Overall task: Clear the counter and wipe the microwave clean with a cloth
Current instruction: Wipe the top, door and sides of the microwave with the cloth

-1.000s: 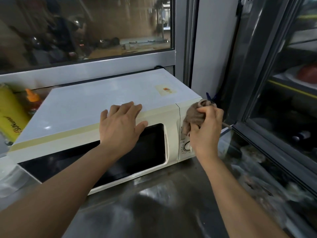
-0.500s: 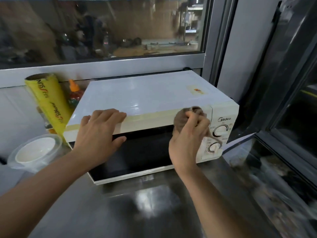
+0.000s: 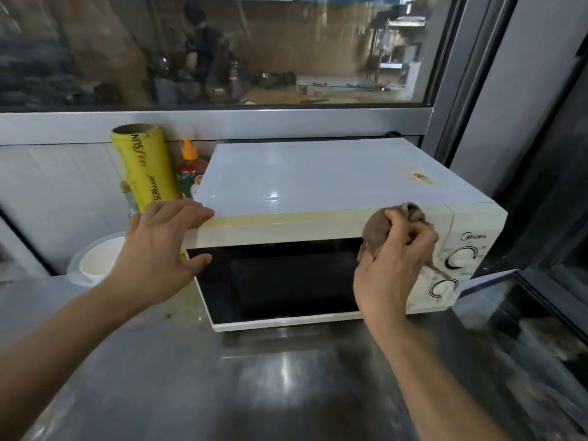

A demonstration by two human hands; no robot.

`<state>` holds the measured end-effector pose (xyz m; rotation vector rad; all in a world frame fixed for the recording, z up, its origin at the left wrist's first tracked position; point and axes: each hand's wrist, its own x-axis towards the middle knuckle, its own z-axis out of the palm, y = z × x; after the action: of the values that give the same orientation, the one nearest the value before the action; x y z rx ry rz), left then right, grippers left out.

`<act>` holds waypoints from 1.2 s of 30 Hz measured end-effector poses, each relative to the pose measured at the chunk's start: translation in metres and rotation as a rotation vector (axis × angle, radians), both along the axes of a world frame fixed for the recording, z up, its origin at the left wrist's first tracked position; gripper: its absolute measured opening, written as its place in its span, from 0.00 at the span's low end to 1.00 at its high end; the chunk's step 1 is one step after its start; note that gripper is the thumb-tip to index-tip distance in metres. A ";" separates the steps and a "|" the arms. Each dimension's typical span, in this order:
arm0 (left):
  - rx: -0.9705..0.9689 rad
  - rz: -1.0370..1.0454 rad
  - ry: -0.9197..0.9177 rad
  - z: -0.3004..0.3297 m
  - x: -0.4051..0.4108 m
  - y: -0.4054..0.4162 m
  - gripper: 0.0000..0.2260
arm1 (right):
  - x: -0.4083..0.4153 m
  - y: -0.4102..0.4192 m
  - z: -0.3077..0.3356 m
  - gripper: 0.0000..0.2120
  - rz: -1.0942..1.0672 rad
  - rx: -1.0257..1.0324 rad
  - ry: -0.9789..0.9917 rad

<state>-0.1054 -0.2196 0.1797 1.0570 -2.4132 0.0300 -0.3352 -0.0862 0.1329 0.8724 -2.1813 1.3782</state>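
A white microwave (image 3: 318, 183) with a dark glass door and two dials stands on the steel counter (image 3: 254, 386). My right hand (image 3: 393, 268) grips a bunched brown cloth (image 3: 378, 227) against the upper right of the door, beside the control panel. My left hand (image 3: 162, 249) is at the microwave's front left top corner, fingers straight and spread, thumb by the door's upper left edge.
A yellow cling-wrap roll (image 3: 144, 167) leans against the wall left of the microwave, with an orange-capped sauce bottle (image 3: 189, 167) behind it. A lidded white plastic bowl (image 3: 98, 259) sits at the left. A glass window runs above; a dark glass cabinet stands at right.
My right hand has carried the cloth from the control panel's top edge leftward onto the door's upper right. My left hand slid from the top's middle to the left corner. The view shifted left.
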 end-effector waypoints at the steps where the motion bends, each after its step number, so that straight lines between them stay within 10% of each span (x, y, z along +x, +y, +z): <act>1: 0.021 -0.019 0.023 -0.001 0.005 -0.003 0.30 | 0.011 -0.006 -0.001 0.29 0.010 -0.013 0.002; 36: 0.291 -0.193 0.096 -0.043 0.067 -0.022 0.45 | 0.124 -0.082 -0.093 0.24 0.459 0.449 1.057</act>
<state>-0.0387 -0.2418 0.1363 0.9163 -2.4688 -0.4400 -0.2107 -0.1685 0.0402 1.8165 -1.4586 0.3255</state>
